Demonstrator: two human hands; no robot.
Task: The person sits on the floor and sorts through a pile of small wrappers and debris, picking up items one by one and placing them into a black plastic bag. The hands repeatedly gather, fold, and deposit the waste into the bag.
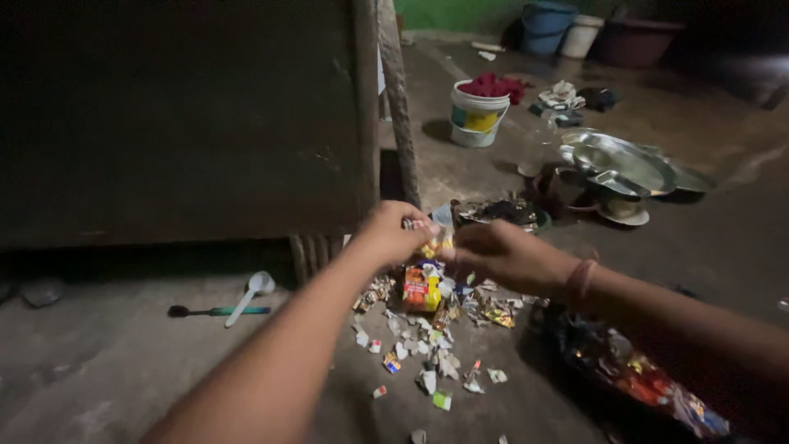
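paper scraps point(427, 362), white spoon point(251, 294), steel plates point(629, 168)

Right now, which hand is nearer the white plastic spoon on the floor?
Left. The left hand is just right of the white spoon; the right hand sits farther right, beyond the paper scraps.

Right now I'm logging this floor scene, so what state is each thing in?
Left hand: closed on a small wrapper piece.
Right hand: pinching the same piece.
Torn wrapper scraps: scattered on the floor.
White bucket: upright, red cloth on top.
Steel plates: stacked, lying flat.
White spoon: lying on the floor.
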